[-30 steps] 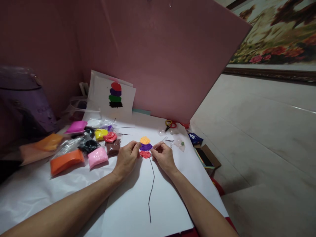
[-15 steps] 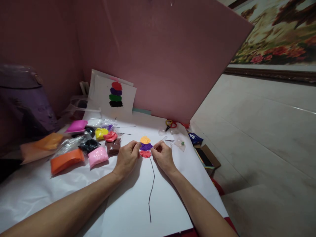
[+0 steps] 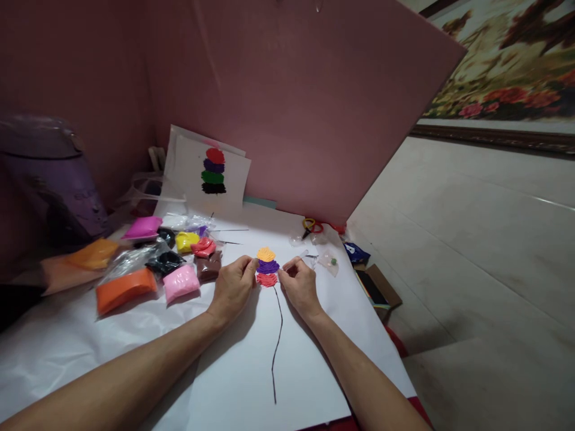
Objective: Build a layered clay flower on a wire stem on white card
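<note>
Flanking the ridged purple clay band [image 3: 268, 267] on white paper [image 3: 238, 377], my left hand [image 3: 233, 285] and right hand [image 3: 300, 285] are bunched, gripping or not I can't tell. Orange clay [image 3: 266, 255] above it and coral-red clay [image 3: 266, 280] below look done; the band's edges seem unfinished.

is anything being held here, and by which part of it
Left hand and right hand are at opposite side edges of the purple band; whether either holds anything can't be told.

Hands [image 3: 232, 287] flank purple band [image 3: 268, 267] on white paper [image 3: 238, 377]; orange patch [image 3: 266, 255] above, coral patch [image 3: 266, 280] below.
</note>
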Action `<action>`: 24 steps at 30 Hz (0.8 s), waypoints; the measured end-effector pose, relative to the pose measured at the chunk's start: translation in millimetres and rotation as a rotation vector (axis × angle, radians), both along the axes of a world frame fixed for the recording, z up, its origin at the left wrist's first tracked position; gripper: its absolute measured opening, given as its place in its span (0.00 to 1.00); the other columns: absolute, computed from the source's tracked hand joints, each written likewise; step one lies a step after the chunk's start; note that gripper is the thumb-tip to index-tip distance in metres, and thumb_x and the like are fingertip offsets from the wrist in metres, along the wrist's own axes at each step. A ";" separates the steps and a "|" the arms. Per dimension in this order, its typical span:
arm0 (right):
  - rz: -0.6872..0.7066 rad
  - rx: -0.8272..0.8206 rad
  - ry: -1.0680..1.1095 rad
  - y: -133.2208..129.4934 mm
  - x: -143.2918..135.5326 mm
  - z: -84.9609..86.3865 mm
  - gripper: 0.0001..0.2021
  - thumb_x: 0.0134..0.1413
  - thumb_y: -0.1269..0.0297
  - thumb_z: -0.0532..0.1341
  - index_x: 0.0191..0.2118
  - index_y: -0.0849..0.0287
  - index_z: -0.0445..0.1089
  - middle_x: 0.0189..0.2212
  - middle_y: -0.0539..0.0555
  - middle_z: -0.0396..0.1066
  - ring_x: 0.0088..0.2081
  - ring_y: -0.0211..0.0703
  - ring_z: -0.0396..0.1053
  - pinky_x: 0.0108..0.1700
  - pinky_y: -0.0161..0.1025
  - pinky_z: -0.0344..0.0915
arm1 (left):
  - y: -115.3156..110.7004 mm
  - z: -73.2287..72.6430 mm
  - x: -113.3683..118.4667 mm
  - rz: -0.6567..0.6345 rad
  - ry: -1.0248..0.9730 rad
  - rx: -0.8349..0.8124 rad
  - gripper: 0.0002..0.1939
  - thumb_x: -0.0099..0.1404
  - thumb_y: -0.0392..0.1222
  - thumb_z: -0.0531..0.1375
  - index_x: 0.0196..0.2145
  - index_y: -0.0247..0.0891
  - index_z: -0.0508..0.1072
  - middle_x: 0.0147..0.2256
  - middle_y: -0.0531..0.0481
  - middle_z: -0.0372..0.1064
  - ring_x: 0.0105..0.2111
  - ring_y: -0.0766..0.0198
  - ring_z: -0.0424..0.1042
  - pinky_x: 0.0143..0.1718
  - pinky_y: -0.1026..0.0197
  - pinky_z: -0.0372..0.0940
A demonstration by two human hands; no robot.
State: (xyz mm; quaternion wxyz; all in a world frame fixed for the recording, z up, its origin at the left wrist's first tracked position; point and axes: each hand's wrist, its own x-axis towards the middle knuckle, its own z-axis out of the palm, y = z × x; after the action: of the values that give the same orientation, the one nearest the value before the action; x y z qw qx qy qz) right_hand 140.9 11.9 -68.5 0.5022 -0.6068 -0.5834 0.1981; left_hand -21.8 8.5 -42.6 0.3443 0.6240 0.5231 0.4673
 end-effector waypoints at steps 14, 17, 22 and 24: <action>-0.102 -0.036 -0.022 -0.7 -2.1 8.3 0.02 0.40 0.68 0.59 0.23 0.55 0.64 0.18 0.48 0.67 0.24 0.43 0.66 0.27 0.37 0.62 | -1.4 1.3 -0.7 0.008 0.018 -0.002 0.17 0.65 0.49 0.51 0.22 0.40 0.66 0.17 0.55 0.64 0.22 0.62 0.64 0.29 0.61 0.55; -0.114 -0.036 -0.011 -0.9 -2.6 10.1 0.03 0.39 0.68 0.59 0.22 0.55 0.64 0.18 0.48 0.67 0.23 0.42 0.66 0.28 0.37 0.63 | -1.9 1.5 -0.9 0.008 0.022 -0.002 0.18 0.65 0.49 0.51 0.21 0.40 0.66 0.17 0.54 0.64 0.22 0.62 0.64 0.29 0.61 0.55; -0.097 -0.083 0.054 -1.5 -3.4 9.7 0.03 0.41 0.67 0.58 0.24 0.55 0.62 0.13 0.43 0.63 0.13 0.38 0.62 0.18 0.34 0.59 | -2.2 2.7 0.2 0.010 0.024 -0.002 0.18 0.65 0.49 0.51 0.20 0.40 0.65 0.17 0.55 0.63 0.22 0.63 0.64 0.30 0.61 0.55; -0.094 -0.096 0.080 -2.0 -3.8 10.0 0.04 0.40 0.68 0.58 0.24 0.55 0.61 0.12 0.42 0.61 0.12 0.37 0.61 0.16 0.33 0.58 | -2.1 2.9 0.5 0.008 0.027 -0.006 0.18 0.65 0.49 0.51 0.20 0.40 0.65 0.17 0.55 0.63 0.22 0.63 0.64 0.30 0.61 0.55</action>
State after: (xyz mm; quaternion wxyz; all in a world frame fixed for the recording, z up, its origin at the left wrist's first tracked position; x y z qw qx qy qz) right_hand 137.1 10.0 -58.5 0.5041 -0.6485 -0.5237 0.2260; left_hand -21.3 6.4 -39.7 0.3372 0.6271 0.5317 0.4587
